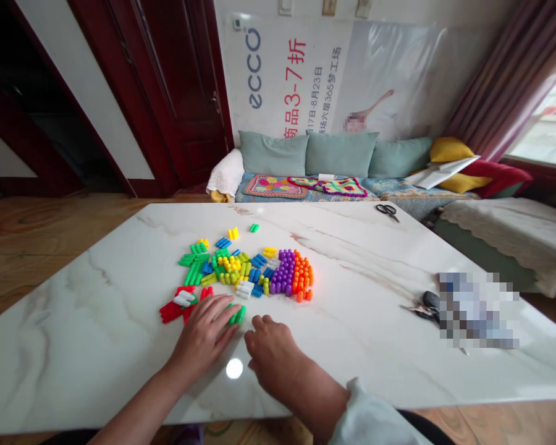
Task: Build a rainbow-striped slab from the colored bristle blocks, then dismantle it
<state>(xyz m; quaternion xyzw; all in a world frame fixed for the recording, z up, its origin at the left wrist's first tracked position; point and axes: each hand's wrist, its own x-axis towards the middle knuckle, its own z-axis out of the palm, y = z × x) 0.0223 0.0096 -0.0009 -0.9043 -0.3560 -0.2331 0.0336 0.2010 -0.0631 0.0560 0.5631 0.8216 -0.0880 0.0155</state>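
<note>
My left hand [209,324] rests at the near side of the colored pieces, its fingers spread and touching or beside a few green pieces [236,314]. Just right of them, my right hand [271,343] is closed, fingers curled down; what they hold, if anything, is hidden. Red pieces [170,311] with white ones on top lie left of my left hand. Beyond both hands sit yellow pieces [229,264] among green and blue ones. Upright purple pieces [283,272] stand against orange pieces [302,275] at the right end of the group.
The white marbled table [352,346] holds black scissors [388,212] at the far edge. More scissors [429,307] lie at the right beside a blurred item [472,309]. A sofa with green cushions [275,153] stands beyond the table.
</note>
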